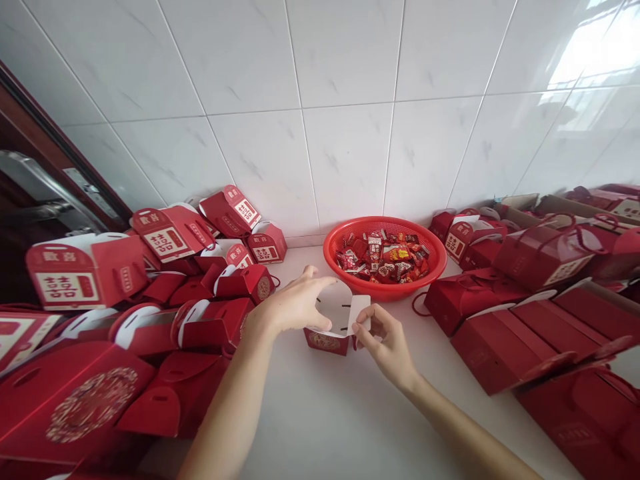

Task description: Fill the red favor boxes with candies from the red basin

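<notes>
A small red gift box (327,343) stands on the white tabletop in front of me, its flaps up and its white inside showing. Dark slots mark the inner flaps. My left hand (295,307) grips the box's left side, thumb toward me and fingers reaching over toward the back. On the opposite side, my right hand (383,337) pinches the white right flap (359,312) between thumb and fingers. Just behind the box is a red plastic basket (330,257) of wrapped candies (393,255). The left palm and part of the box's left wall are hidden.
Several red gift boxes (175,240) crowd the left side, some stacked. More boxes (505,343) line the right side, some with cord handles. A tiled wall (345,160) closes off the back. A door handle (45,193) shows at far left.
</notes>
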### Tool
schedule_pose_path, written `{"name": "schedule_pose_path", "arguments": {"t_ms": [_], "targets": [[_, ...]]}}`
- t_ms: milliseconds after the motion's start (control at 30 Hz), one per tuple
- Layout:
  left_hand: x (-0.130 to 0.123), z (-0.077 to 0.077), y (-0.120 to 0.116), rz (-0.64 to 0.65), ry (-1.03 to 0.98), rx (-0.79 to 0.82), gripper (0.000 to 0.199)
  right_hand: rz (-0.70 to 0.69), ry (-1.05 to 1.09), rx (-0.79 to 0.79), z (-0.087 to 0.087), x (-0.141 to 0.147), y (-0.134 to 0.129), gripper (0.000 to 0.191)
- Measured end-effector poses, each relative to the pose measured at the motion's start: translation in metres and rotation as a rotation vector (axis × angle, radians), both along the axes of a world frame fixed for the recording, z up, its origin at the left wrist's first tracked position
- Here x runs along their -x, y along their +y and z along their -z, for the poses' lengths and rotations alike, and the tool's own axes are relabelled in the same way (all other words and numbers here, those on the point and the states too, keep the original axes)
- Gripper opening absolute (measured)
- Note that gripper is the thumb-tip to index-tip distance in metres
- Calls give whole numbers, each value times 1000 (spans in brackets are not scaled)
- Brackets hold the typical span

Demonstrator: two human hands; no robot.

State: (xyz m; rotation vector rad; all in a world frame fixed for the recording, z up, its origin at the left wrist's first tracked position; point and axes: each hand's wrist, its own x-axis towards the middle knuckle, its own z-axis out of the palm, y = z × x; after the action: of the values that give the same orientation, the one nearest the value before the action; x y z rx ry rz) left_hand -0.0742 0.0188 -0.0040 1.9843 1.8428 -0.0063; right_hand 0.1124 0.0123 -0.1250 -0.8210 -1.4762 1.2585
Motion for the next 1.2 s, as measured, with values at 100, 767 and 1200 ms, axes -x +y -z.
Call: {"name": "schedule_pose_path", "arguments": {"t_ms": [100, 767, 1200], "targets": [[0, 1, 7, 47, 9, 28, 77, -11, 28, 21, 0, -1, 2, 23], [13, 3, 21, 136, -78, 110, 66, -4, -5, 19, -3, -7, 9, 15], [16, 6, 26, 141, -104, 152, 84, 34, -1, 42, 1, -7, 11, 19]]}}
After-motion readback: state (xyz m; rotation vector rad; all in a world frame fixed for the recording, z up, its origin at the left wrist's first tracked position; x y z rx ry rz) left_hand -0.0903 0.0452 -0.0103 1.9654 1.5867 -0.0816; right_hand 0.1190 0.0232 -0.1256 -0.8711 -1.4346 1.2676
